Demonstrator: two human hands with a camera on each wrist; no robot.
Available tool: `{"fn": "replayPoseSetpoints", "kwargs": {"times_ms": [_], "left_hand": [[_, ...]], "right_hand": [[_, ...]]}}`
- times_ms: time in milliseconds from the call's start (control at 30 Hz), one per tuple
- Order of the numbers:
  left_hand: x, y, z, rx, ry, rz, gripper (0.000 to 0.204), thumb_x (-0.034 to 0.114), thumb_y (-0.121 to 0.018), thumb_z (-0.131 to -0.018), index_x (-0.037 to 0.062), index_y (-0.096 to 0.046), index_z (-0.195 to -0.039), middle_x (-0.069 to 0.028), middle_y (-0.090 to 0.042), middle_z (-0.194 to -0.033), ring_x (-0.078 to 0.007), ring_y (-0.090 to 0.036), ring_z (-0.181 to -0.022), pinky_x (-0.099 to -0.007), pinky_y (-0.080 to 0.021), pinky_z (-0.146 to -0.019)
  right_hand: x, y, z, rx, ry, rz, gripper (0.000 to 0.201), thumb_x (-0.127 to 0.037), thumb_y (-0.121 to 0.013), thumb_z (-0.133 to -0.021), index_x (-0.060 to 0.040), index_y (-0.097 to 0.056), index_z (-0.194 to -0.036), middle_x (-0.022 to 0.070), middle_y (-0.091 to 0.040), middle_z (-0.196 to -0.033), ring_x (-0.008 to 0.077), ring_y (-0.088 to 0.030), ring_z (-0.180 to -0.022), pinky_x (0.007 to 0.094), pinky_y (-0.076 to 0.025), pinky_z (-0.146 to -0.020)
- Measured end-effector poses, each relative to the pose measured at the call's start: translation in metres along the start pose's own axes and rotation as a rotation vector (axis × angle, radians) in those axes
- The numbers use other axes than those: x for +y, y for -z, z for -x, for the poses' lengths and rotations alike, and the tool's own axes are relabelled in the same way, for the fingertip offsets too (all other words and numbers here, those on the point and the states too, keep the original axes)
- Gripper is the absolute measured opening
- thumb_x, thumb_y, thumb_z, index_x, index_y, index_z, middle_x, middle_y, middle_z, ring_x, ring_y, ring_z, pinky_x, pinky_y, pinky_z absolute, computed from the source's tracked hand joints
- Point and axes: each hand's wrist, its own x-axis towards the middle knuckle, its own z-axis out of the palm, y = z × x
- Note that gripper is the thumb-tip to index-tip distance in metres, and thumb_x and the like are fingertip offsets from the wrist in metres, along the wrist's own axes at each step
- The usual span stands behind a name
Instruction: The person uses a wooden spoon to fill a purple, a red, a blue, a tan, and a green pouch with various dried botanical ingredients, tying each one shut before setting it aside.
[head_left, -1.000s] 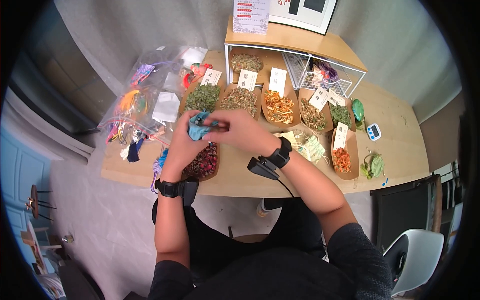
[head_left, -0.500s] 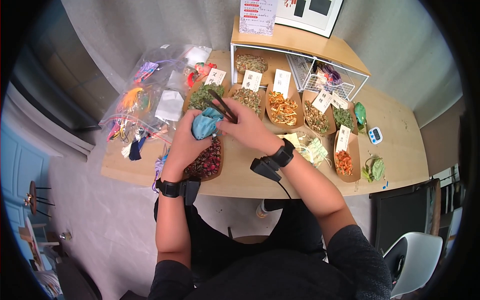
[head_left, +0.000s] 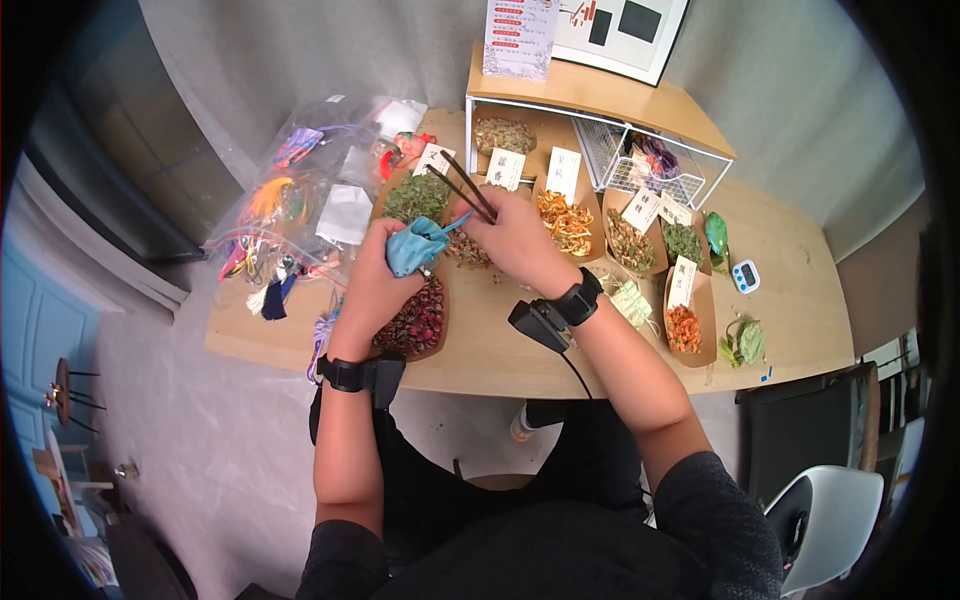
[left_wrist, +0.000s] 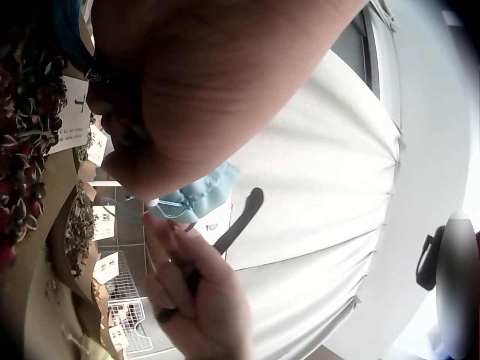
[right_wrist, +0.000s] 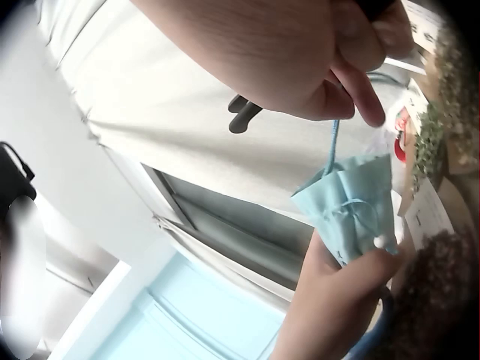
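Left hand point(head_left: 378, 285) grips the pouch point(head_left: 413, 248), right hand point(head_left: 518, 240) pinches cord point(right_wrist: 333, 144) and tongs point(head_left: 467, 183) — a hard tug could tip the pouch.

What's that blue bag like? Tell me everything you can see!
It's a light-blue drawstring pouch, apparently soft cloth, with pleats and a flared mouth turned toward the right grip. A thin blue cord runs from the mouth to that grip. The left grip holds the pouch up off the table, a white bead showing beside its thumb.
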Motion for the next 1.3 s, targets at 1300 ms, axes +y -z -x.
{"fn": "replayPoseSetpoints", "kwargs": {"times_ms": [1300], "left_hand": [[-0.011,0.042,-0.002,0.208,-0.101,0.108,0.052,0.012,-0.091,-0.065,0.0039,-0.06,-0.107,-0.0057,-0.061,-0.104,-0.0144,-0.056,-0.094,-0.0296,-0.047,-0.081]], "right_hand": [[0.034,-0.022,0.012,-0.115,-0.051,-0.382,0.017,-0.012,-0.071,-0.094,0.0006,-0.069,-0.106,0.0018,-0.07,-0.085,0.0079,-0.063,-0.079,0.0251,-0.05,-0.071]]}}
